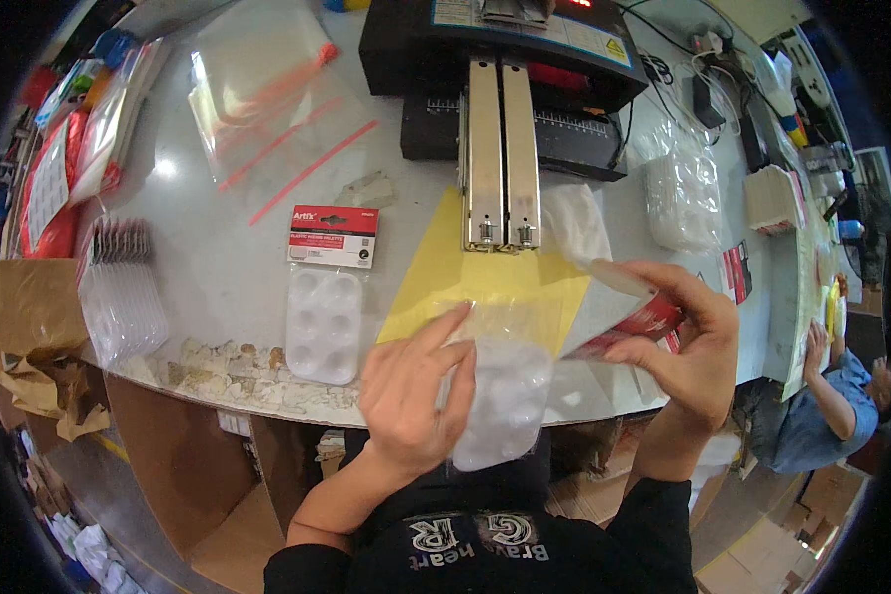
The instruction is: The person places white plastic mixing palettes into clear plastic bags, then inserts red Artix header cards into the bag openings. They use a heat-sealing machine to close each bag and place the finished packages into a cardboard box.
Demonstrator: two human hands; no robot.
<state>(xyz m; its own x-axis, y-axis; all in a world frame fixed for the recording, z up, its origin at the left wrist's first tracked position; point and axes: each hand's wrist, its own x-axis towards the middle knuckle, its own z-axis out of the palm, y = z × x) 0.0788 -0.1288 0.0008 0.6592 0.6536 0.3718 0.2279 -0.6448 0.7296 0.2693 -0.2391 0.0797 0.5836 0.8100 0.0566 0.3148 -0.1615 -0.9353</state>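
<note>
A white plastic paint palette [505, 401] in a clear bag lies over the table's front edge, its upper end on a yellow sheet [431, 252]. My left hand [416, 396] rests on the bag's left side. Its index finger stretches across the clear top of the bag, and the other fingers are loosely bent. To the right, my right hand [688, 332] pinches a folded red and white header card [653, 315] between thumb and fingers, beside the bag and apart from it. Left of my left hand lies a bagged palette [324, 327] with a red header card [333, 236] on top.
A black stapling machine [431, 129] with two metal arms [500, 158] reaches over the yellow sheet. Clear bags [267, 89] lie at the far left, near a row of carded palettes [124, 297]. Wrapped palettes [683, 198] and a card stack [774, 198] stand right. Another person [832, 416] works far right.
</note>
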